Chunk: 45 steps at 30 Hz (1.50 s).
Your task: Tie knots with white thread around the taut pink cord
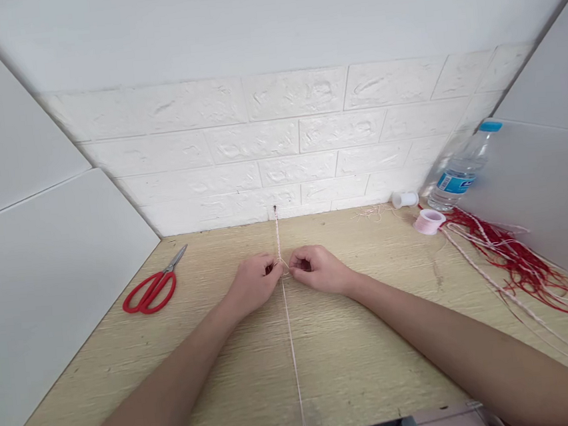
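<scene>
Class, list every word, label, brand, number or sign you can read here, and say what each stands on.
No text can be read for certain.
Bottle: its blue label bears white marks, too small and blurred to read.
Scissors, white spool, pink spool: no lettering can be made out.

The cord (293, 346) is pale pink. I see red-handled scissors (166, 271) with grey blades, a white spool (405, 199), a pink-wound spool (429, 222), vivid red strands (530, 266), a blue-capped bottle (457, 179), white brick-patterned wall (277, 136), yellowish wood-grained table (368, 359).
</scene>
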### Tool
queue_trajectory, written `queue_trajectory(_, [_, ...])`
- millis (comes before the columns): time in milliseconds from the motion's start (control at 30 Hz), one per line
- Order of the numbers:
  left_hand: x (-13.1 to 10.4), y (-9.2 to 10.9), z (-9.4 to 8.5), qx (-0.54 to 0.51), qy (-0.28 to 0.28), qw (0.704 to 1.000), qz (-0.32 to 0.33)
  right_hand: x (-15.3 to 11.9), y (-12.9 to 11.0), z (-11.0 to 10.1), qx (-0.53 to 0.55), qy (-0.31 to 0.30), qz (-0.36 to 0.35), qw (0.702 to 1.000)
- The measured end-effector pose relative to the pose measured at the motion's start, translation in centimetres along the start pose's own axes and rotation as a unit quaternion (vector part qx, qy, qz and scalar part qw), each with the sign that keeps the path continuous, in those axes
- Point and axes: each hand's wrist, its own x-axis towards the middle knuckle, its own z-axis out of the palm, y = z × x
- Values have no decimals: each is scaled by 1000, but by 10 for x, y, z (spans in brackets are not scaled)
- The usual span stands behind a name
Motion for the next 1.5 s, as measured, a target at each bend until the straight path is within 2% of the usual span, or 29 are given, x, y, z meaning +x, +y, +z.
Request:
queue_trajectory(300, [0,3,-3,-43,4,999,-31,0,-1,0,0,7,-4,1000])
queue_trajectory(467, [0,4,-7,-125,28,989,-70,-1,-2,-1,8,3,9,1000])
queue_trajectory(600, [-1,2,-11,-215,-3,970,-110,-1,-2,-1,18,6,16,1000])
queue_trajectory(700, [-2,0,-12,-243,-36,963,-106,-1,-2,0,23,7,22,999])
queue_trajectory(967, [-2,-2,-11,-222,-72,970,-68,-1,-1,-2,13,6,44,999])
queue_trajectory(1267, [0,-4,-10,-228,-49,971,-61,-1,-1,-1,1,12,51,999])
queue_trajectory(1500, [0,-5,-11,-254,-31,963,-86,-1,-1,-1,17,10,49,999])
